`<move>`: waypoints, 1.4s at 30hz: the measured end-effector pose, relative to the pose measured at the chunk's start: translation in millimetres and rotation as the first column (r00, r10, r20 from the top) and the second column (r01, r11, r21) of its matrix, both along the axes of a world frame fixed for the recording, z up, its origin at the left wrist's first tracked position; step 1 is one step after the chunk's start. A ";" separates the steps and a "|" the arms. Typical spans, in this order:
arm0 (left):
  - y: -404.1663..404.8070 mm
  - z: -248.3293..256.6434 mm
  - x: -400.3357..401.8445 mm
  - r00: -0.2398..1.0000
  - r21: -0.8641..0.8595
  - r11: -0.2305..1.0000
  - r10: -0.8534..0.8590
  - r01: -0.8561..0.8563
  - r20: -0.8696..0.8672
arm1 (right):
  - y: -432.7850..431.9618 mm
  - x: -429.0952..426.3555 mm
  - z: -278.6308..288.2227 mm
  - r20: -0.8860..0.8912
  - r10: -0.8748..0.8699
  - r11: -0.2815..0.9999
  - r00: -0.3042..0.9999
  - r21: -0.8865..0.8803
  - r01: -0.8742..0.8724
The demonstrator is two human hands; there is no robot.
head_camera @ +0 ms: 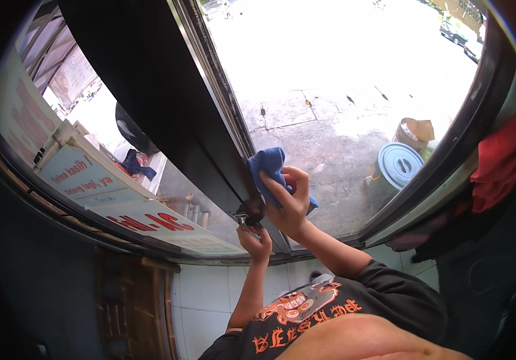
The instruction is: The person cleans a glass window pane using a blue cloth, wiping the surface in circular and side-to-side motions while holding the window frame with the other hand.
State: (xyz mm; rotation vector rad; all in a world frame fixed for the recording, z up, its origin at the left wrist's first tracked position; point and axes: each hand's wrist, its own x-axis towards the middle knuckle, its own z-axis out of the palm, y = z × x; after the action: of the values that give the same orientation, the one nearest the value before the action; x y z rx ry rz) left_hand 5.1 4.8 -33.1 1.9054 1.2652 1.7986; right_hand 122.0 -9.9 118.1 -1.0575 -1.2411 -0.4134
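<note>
A folded blue cloth is in my right hand, which presses it against the edge of the door's glass beside the black frame. Lower and to the left, my left hand has its fingers closed around the metal door handle. The dark door frame runs from the top of the view down to both hands. Glass panes lie on either side of it, and part of the cloth hangs below my right fingers.
Signs with red lettering stand along the left glass. Outside are a lidded blue bin and a brown container. A bamboo piece of furniture stands at lower left. Red fabric hangs at right, above pale floor tiles.
</note>
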 end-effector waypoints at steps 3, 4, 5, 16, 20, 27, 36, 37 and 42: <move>-0.3 2.0 -0.4 0.998 0.010 1.000 0.008 -0.008 -0.062 | 2.2 3.5 -4.8 0.052 0.027 1.000 0.998 -0.008 -0.026; -0.8 4.3 0.8 0.998 0.027 1.000 0.004 -0.002 -0.058 | 0.2 7.7 -3.0 0.050 0.024 1.000 0.998 -0.007 -0.023; -1.2 6.2 1.1 0.998 0.044 0.999 0.002 0.000 -0.056 | -3.5 10.8 1.5 0.081 0.012 1.000 0.997 -0.027 -0.010; -0.7 0.0 2.7 1.000 -0.004 1.000 -0.010 0.010 0.011 | -45.4 120.0 13.3 -0.009 -0.299 0.943 0.954 0.148 0.297; -2.0 9.6 8.4 0.999 0.024 0.999 0.033 -0.032 -0.020 | -71.8 182.2 7.7 -0.077 -0.492 0.854 0.867 0.153 0.498; -0.4 4.9 8.0 0.999 0.016 0.999 0.045 -0.045 0.012 | -105.6 260.4 -14.0 -0.047 -0.739 0.660 0.672 0.149 0.736; 0.2 3.3 9.7 0.996 0.049 0.995 0.085 -0.083 -0.038 | -123.7 321.2 -42.0 0.001 -0.895 0.434 0.445 0.220 0.873; -0.7 4.4 11.0 0.998 0.016 0.998 0.063 -0.063 -0.006 | -124.6 320.5 -40.8 -0.008 -0.905 0.414 0.425 0.214 0.885; 2.2 -5.0 4.1 0.998 0.025 0.998 0.052 -0.051 -0.033 | -110.6 272.9 -22.9 -0.158 -0.880 0.439 0.447 0.086 0.894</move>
State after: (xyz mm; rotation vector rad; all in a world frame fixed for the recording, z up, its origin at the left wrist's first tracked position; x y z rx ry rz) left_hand 9.3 7.1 -38.1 1.9410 1.3214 1.8224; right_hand 394.9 -120.5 95.2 -1.5299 -0.4208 -1.2569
